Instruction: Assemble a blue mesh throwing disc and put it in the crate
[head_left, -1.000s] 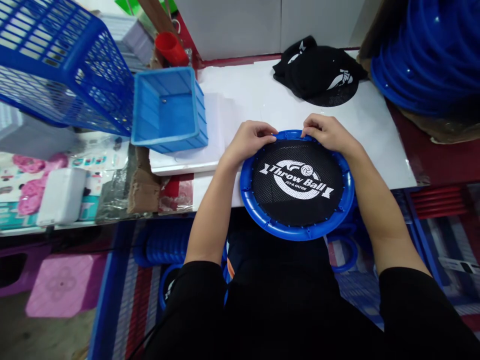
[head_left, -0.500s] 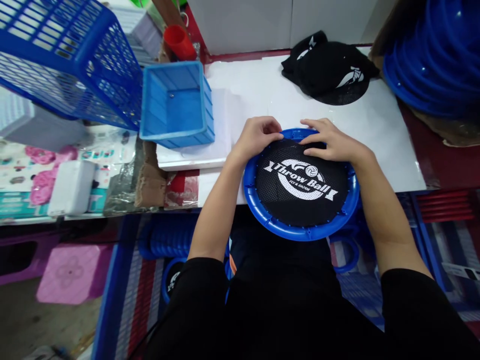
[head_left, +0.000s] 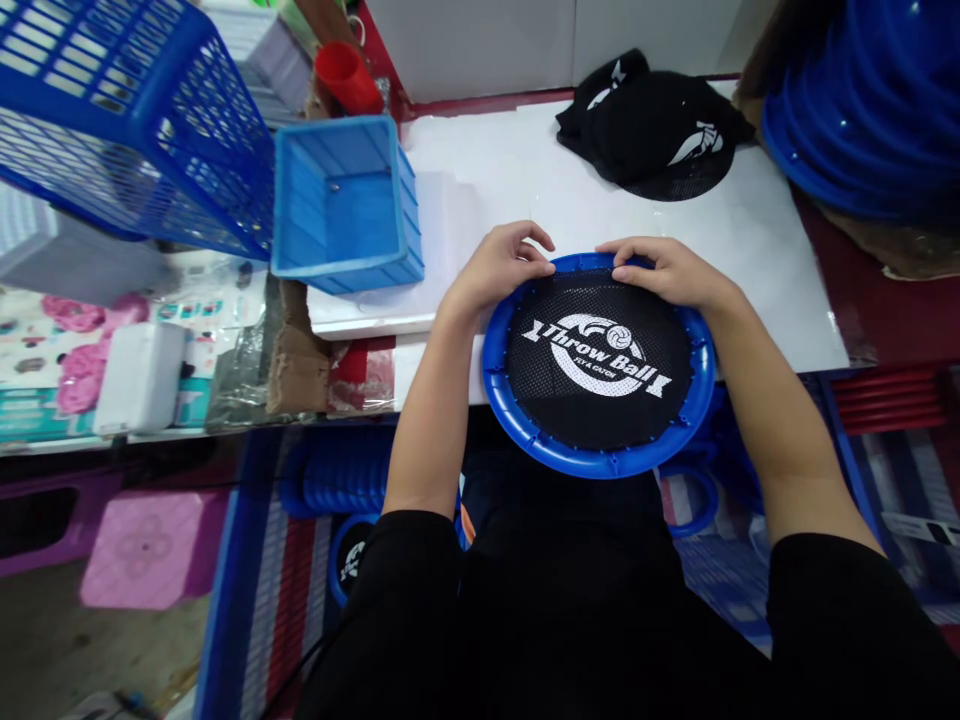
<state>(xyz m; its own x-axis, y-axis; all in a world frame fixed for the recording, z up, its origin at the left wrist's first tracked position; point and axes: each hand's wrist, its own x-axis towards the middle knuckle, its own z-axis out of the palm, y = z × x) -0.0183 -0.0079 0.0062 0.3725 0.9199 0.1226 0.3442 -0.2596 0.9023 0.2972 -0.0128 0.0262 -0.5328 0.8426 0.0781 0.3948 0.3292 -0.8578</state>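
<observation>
A round blue plastic ring with black mesh (head_left: 600, 345) rests over the table's front edge, close to my body. White "Throw Ball" lettering is printed on its mesh. My left hand (head_left: 508, 265) grips the far left part of the rim, thumb on top and fingers curled. On the far right part, my right hand (head_left: 667, 270) pinches the mesh edge against the rim between thumb and fingers. Small pegs stick through the mesh around the rim. The fingertips partly hide the rim's far side.
Loose black mesh pieces (head_left: 660, 130) lie in a pile at the back of the table. A light blue bin (head_left: 349, 205) and a blue lattice basket (head_left: 202, 130) stand at left. Stacked blue rings (head_left: 862, 120) are at right. A pink stool (head_left: 154, 550) stands below left.
My right hand has shifted slightly from over the mesh toward the rim, its fingers now closer together. The left fingers have lifted a little. The ring stays nearly in place.
</observation>
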